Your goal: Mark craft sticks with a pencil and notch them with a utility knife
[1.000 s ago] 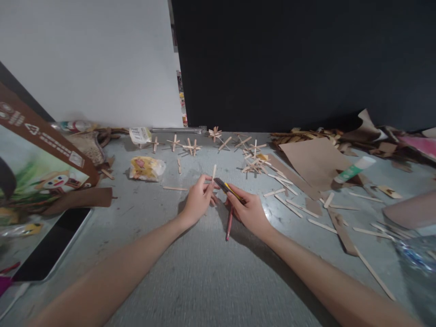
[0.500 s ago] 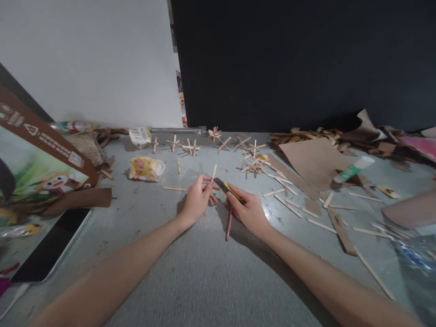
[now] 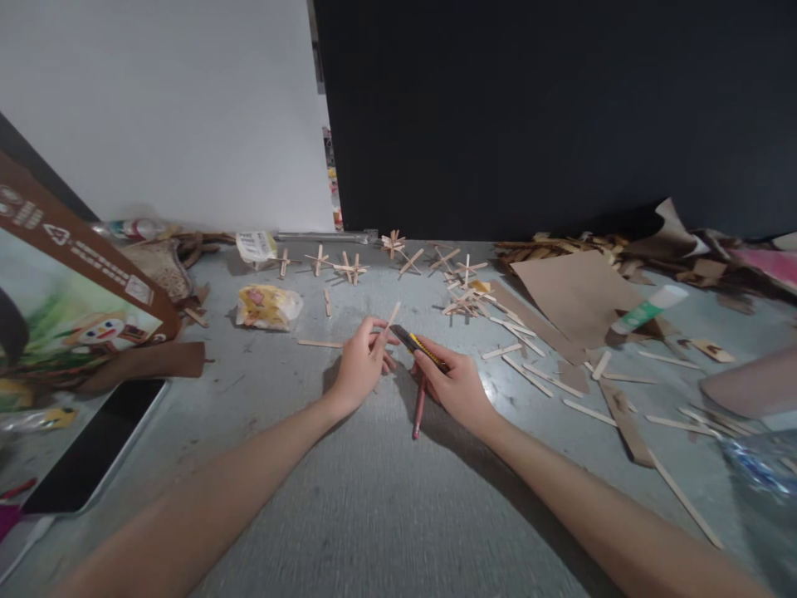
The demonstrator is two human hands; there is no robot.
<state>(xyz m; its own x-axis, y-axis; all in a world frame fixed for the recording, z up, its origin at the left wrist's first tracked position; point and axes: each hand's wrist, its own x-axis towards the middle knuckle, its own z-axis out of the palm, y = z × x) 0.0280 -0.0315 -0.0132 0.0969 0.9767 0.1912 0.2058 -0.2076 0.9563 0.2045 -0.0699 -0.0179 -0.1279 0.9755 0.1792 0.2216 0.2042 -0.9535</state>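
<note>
At the far left we see a brown printed box (image 3: 75, 282) leaning over the grey table (image 3: 374, 515), with a dark flat screen (image 3: 93, 453) lying just below it. Further in, a yellow snack packet (image 3: 267, 306) lies on the table, and beyond it a row of small stick crosses (image 3: 349, 267) stands near the back edge.

In the middle we find the left hand (image 3: 361, 365), its thumb and fingers pinched together on a wooden stick (image 3: 391, 317). The stick points up and away from the hand, tilted slightly right, and its lower end is hidden in the fingers.

Just beside it, the right hand (image 3: 457, 386) is closed around a utility knife (image 3: 427, 350) with a dark and yellow body. The knife's tip points toward the stick and almost meets the left fingertips. A red pencil (image 3: 418, 409) pokes out toward us from under the right hand. We cannot tell whether the hand grips it or it simply lies on the table.

To the right, loose sticks (image 3: 529, 378) are scattered over the surface, near a brown cardboard sheet (image 3: 576, 295). A white and green glue tube (image 3: 647, 310) lies at that sheet's right edge, with cardboard scraps (image 3: 685, 249) piled behind it.
</note>
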